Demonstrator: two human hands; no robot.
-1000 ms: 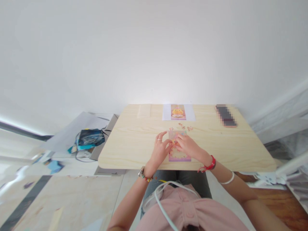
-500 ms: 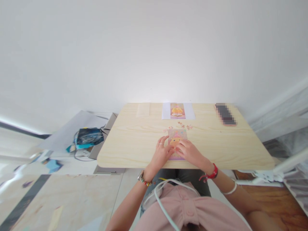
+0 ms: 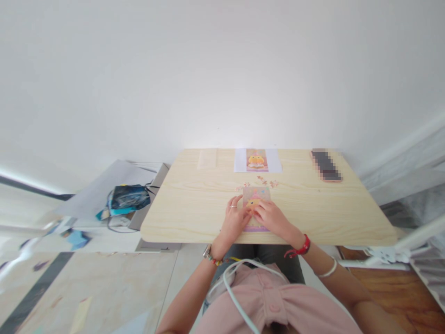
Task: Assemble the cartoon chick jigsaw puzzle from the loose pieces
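Note:
A small picture card (image 3: 257,227) with a yellow cartoon figure and a purple lower border lies near the table's front edge. Over its left side rests my left hand (image 3: 235,221), thumb and fingertips drawn in on the figure. My right hand (image 3: 273,218) comes from the other side, fingers pinched together at the middle of the card. The two sets of fingertips meet there, and whatever is between them is too small or hidden to name. Just behind the card, several tiny reddish pieces (image 3: 273,184) are scattered.
At the back of the table (image 3: 181,199) lies a white sheet (image 3: 239,161) with a similar printed picture. A pale flat rectangle (image 3: 207,159) is to its left, and a phone (image 3: 327,166) is at the back right. Bags and cables (image 3: 127,199) sit lower, left of the table.
Both hands stay at the card's middle with small finger shifts. My right wrist has moved slightly left, and my left wrist slightly right.

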